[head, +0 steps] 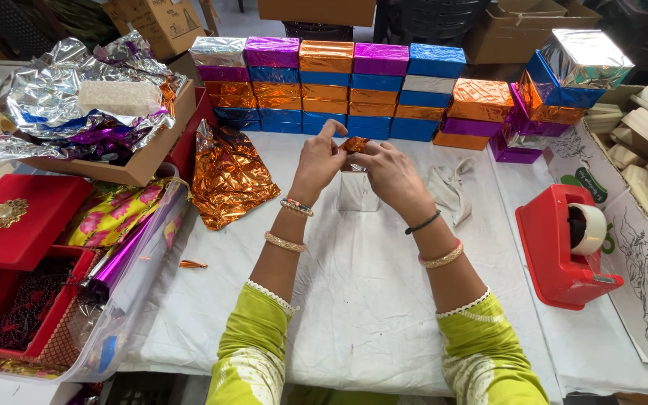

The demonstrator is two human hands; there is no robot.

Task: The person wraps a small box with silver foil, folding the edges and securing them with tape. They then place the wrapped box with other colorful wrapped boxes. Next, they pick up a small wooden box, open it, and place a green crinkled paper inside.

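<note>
Head view: orange foil piece pinched between both hands' grip.

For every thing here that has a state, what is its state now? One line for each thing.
Left hand: fingers pinching the orange foil piece.
Right hand: fingers pinching the same piece.
Orange foil piece: held up, crumpled.
Orange foil sheet: lying loose, wrinkled.
Wrapped boxes: stacked in rows.
Tape dispenser: loaded with a roll.
Red box: closed.
</note>
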